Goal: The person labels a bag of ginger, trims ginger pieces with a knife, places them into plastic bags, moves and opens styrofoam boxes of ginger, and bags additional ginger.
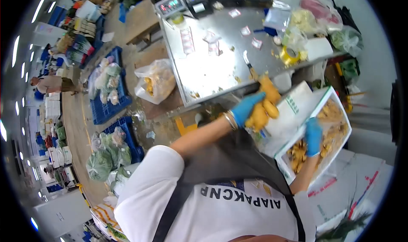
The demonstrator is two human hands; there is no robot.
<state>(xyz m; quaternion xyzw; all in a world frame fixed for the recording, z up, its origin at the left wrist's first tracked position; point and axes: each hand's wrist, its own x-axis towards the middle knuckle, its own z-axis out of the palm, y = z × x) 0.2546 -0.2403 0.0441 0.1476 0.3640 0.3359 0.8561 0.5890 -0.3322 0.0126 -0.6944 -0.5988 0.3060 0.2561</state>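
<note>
My left hand (247, 109), in a blue glove with a bracelet at the wrist, is closed on a large knobbly yellow-brown ginger root (268, 98). The root hangs between the metal table and a white foam box (278, 158). My right hand (313, 136), also blue-gloved, reaches down into that box among several pieces of ginger (332, 113). It is smeared by motion and its fingers do not show clearly. A knife (248, 63) lies at the table's near edge, just beyond the held root.
The metal table (212, 78) carries a scale (171, 4), paper labels (187, 40), yellow tape (290, 55) and bagged produce (304, 21). A foam lid (293, 110) leans beside the box. Left on the floor are a plastic bag (158, 81) and blue pallets (121, 99). A person (51, 84) stands far left.
</note>
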